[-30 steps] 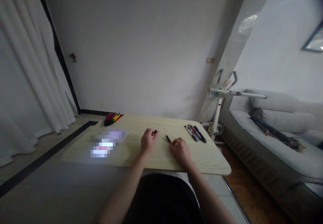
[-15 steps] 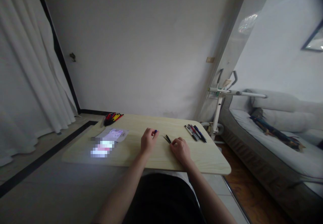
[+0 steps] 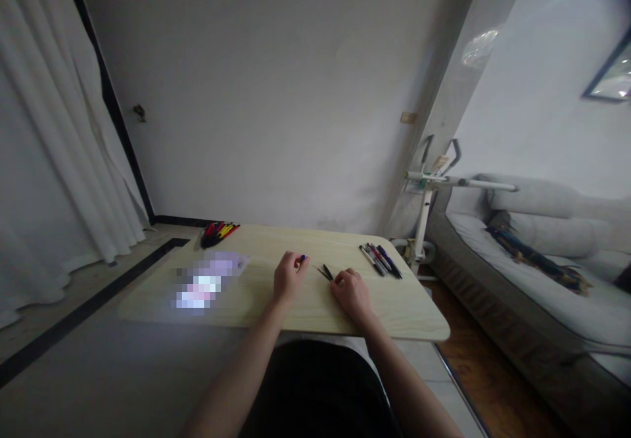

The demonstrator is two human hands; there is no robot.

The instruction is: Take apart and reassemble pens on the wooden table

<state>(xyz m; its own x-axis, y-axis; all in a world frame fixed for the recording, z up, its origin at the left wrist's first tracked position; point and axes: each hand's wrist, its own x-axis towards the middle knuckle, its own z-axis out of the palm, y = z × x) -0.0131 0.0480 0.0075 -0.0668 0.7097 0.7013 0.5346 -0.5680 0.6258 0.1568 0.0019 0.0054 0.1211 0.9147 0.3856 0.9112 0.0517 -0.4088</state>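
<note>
Through the head view I have both of the person's hands over the pale wooden desk [image 3: 404, 316], wrists in from its near edge. The left hand [image 3: 290, 277] sits around mid-desk, its fingers curled in and grasping a small dark blue piece [image 3: 303, 258] whose tip pokes out past them; it is too small for me to tell a cap from a pen end. The right hand [image 3: 351, 291] rests nearer the right edge, fingers pinched on two slim black pieces [image 3: 327, 271] — one thicker, one thinner — that splay in a narrow V toward the far edge and slightly left. Most of their length is hidden from me by the hand. The two hands are apart, with bare wood between them.

Near the far right corner I see a row of pens [image 3: 380, 260], black, white, red and dark blue, lying side by side on a slant. At the far left corner a bunch of black, red and yellow sticks [image 3: 217, 234] lies heaped, too small for me to name closer. Along the left part of the desk a clear plastic sheet [image 3: 242, 265] shows beside a bright pixelated patch [image 3: 200, 287] — I cannot tell what that covers. Beyond the right edge stand a white exercise machine [image 3: 424, 221] and a grey sofa [image 3: 542, 241].
</note>
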